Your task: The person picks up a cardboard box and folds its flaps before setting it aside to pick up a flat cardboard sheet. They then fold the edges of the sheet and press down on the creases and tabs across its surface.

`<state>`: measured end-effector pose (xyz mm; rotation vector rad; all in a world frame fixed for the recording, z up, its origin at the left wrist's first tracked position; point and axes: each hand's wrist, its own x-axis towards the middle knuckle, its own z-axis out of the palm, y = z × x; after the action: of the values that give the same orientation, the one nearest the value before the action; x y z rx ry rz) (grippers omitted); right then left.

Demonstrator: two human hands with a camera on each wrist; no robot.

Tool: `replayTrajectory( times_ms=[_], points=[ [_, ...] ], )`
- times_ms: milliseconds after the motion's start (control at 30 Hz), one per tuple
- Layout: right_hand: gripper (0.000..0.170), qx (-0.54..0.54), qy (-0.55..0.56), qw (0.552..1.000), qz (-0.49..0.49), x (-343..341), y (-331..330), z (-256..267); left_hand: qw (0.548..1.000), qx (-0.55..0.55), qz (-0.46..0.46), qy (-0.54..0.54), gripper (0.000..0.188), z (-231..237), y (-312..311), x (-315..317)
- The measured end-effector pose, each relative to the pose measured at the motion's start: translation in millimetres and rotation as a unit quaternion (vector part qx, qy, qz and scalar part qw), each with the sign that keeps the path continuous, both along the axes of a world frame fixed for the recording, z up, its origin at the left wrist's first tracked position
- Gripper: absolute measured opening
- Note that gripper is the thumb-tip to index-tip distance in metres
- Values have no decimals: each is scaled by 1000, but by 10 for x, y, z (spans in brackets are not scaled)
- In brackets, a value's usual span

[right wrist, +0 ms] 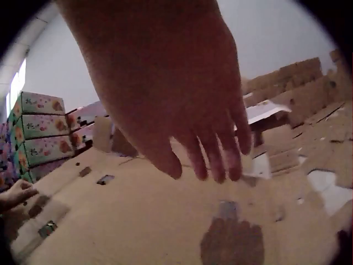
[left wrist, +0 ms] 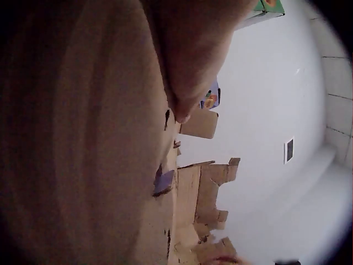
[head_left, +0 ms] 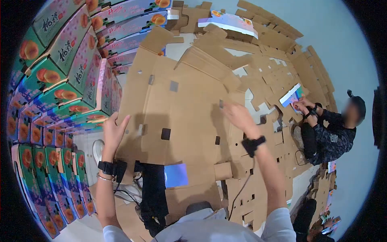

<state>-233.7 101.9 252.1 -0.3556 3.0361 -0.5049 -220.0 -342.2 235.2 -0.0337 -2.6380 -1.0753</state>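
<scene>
Centrally, cardboard sheet (head_left: 193, 117): I see it spread flat before the wearer, reaching from near one hand to beneath the other, with small square cut-outs in its brown surface.
Left hand (head_left: 113, 135): on my head feed it is at the sheet's left edge, thumb spread away from the fingers; the grip looks wide, with nothing held. My left wrist feed is dark and too close, so I can't be sure how firmly it touches the cardboard.
Right hand (head_left: 240, 117): I have it above the sheet's right part, fingers straight and slightly apart, holding nothing, its shadow on the cardboard below.
Blue patch (head_left: 176, 175): just beyond the sheet's near edge, beside dark cloth (head_left: 153, 193).
Printed boxes (head_left: 72, 76): stacked along my left, showing peaches and blossom.
Cardboard pile (head_left: 274, 76): flattened pieces overlap beyond the sheet and to its right.
Seated person (head_left: 332, 135): well apart on my right, dark cap and patterned top, both hands on a printed panel (head_left: 291, 99).
</scene>
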Motion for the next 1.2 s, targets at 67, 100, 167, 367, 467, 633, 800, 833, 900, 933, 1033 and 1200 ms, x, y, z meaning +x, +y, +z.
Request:
replayTrajectory(
  times_ms=[67,100,167,367,467,633,800,833,900,933,1033,1200],
  points=[
    [34,-56,41,997,35,-236,-580,-76,1000,2,-6,5,30,33,58,-15],
    [35,-74,79,992,62,-332,-835,-174,1000,2,-10,8,29,47,69,-12],
    [35,-114,118,985,58,-469,-1318,-261,1000,13,-16,12,29,31,55,-23],
    [31,-113,160,981,-10,-764,-1842,-313,999,-23,11,-34,29,178,-6,51],
    [30,-129,173,976,-2,-732,-1891,-185,1000,-8,16,-24,31,133,-15,32],
    [28,-97,201,974,33,-813,-1837,-305,999,0,12,-37,36,-63,-10,-54],
    [32,-105,189,975,46,-844,-1780,-422,1000,6,-8,-3,39,-208,7,-88],
    [33,-89,170,980,46,-847,-1778,-433,1000,6,-7,-4,39,-210,9,-83],
    [34,-74,149,985,45,-841,-1787,-447,1000,-1,-14,15,39,-195,28,-71],
    [34,-49,130,989,43,-840,-1804,-449,1000,-3,-13,14,39,-200,24,-69],
    [35,-20,118,992,42,-896,-1848,-584,1000,-18,-5,2,38,-232,18,-75],
    [39,-53,100,994,8,-858,-1900,-622,1000,21,-15,13,36,-131,30,-67]
  ],
)
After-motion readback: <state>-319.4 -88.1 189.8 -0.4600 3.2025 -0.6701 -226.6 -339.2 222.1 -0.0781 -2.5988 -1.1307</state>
